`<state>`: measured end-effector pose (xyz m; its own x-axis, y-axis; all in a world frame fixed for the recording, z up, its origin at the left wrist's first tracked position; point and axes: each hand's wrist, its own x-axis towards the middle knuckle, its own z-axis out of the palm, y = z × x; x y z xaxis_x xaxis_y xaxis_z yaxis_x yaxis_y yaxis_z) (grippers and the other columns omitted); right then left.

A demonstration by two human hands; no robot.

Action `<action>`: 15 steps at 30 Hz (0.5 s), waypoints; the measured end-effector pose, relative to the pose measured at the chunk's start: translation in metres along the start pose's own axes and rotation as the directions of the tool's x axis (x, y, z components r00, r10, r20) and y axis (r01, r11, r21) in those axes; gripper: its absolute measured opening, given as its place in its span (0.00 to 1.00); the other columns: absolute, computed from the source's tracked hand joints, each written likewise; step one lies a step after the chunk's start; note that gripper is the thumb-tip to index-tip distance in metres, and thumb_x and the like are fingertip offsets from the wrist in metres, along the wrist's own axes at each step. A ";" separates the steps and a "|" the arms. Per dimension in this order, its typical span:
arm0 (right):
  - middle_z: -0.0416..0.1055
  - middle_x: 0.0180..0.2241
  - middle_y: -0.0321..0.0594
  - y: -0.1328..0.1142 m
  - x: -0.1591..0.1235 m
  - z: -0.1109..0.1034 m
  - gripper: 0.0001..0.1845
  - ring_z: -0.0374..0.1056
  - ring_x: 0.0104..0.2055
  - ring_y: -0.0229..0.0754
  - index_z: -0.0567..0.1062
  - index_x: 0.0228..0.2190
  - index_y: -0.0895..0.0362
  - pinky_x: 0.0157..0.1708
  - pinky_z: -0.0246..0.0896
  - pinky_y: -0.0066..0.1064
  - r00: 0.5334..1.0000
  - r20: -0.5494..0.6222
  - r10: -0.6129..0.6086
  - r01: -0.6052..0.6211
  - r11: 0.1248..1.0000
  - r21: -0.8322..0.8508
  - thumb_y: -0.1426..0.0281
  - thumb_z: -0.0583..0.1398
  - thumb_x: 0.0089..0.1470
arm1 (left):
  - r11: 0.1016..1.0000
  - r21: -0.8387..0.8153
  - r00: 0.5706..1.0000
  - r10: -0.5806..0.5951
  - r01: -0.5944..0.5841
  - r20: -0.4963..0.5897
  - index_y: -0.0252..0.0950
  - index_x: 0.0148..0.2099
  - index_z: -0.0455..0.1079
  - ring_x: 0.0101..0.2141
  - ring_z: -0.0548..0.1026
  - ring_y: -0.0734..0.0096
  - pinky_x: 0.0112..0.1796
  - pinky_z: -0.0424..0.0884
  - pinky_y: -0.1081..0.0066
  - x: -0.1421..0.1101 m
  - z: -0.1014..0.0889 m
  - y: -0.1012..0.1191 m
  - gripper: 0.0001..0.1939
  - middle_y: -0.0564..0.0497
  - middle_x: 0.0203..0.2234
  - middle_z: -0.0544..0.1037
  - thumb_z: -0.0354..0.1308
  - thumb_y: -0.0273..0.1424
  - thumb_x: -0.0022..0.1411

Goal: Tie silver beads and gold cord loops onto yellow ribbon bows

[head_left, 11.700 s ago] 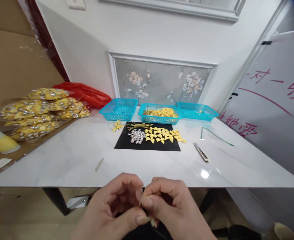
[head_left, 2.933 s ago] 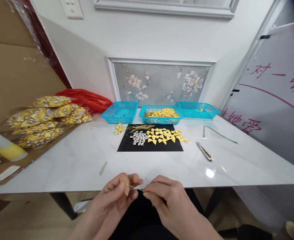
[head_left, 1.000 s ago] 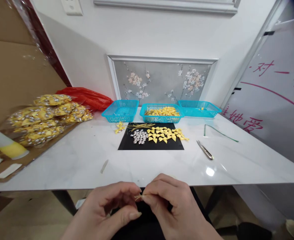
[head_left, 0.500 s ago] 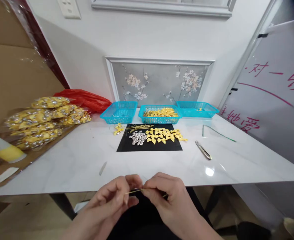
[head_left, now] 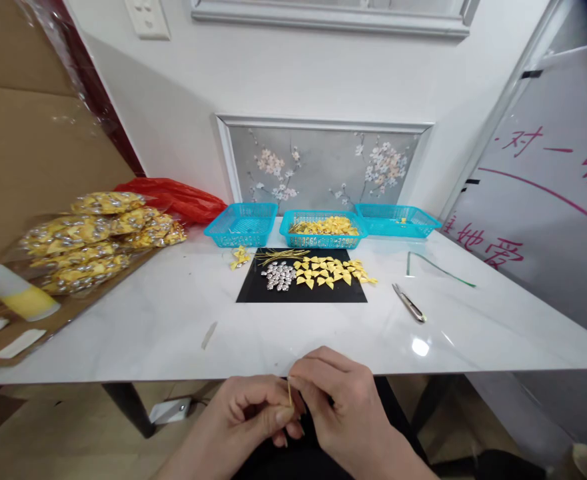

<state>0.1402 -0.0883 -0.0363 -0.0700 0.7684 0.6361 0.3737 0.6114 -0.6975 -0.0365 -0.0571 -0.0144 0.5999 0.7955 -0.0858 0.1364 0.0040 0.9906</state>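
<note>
strand (head_left: pixel 290 393), between left hand (head_left: pixel 256 415) (and right hand (head_left: pixel 340 399))

thin golden strand (head_left: pixel 290 393) | visible stretch straight | near-vertical in view | between left grip (head_left: pixel 257 412) and right grip (head_left: pixel 337 395)

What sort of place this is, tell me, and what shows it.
Likely a small handicraft workspace, home or workshop unclear: silver beads and yellow bow-shaped pieces sorted on a black mat, snips on the white table, and stacked clear bags of yellow-and-silver pieces.
</note>
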 end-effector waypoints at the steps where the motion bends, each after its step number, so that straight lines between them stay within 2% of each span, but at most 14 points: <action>1: 0.68 0.25 0.37 0.000 0.000 0.001 0.17 0.65 0.25 0.36 0.73 0.25 0.57 0.26 0.61 0.25 1.000 0.009 -0.004 0.004 1.000 -0.010 0.78 0.52 0.63 | 1.000 -0.001 1.000 -0.005 0.005 0.013 0.36 0.26 0.82 0.24 0.71 0.69 0.29 0.67 0.72 0.000 0.002 -0.001 0.16 0.49 0.22 0.81 0.66 0.41 0.60; 4: 0.67 0.24 0.37 0.001 -0.001 0.002 0.17 0.63 0.25 0.36 0.72 0.24 0.57 0.25 0.59 0.25 1.000 0.008 -0.027 0.028 0.999 -0.024 0.78 0.52 0.63 | 1.000 -0.024 1.000 -0.018 0.018 0.009 0.36 0.26 0.82 0.24 0.71 0.69 0.29 0.66 0.72 0.000 0.005 -0.003 0.14 0.48 0.21 0.80 0.67 0.40 0.58; 9: 0.71 0.27 0.41 0.001 0.000 -0.002 0.15 0.68 0.27 0.37 0.75 0.27 0.58 0.26 0.63 0.25 0.998 -0.036 -0.048 0.048 0.999 0.004 0.79 0.52 0.62 | 0.997 -0.078 0.996 -0.014 0.007 -0.087 0.37 0.23 0.79 0.27 0.72 0.69 0.32 0.66 0.72 0.003 0.007 -0.005 0.11 0.52 0.21 0.78 0.69 0.32 0.56; 15: 0.73 0.28 0.42 -0.001 0.003 -0.004 0.14 0.70 0.28 0.38 0.78 0.30 0.59 0.28 0.65 0.25 0.997 -0.046 -0.058 0.059 0.998 0.012 0.80 0.54 0.61 | 0.996 -0.090 0.987 0.001 -0.016 -0.162 0.37 0.22 0.77 0.30 0.74 0.65 0.35 0.68 0.68 0.005 0.004 -0.004 0.10 0.51 0.24 0.81 0.71 0.31 0.53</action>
<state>0.1435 -0.0876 -0.0325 -0.0489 0.7222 0.6900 0.3576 0.6577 -0.6630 -0.0315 -0.0555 -0.0194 0.4643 0.8832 -0.0668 0.0552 0.0464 0.9974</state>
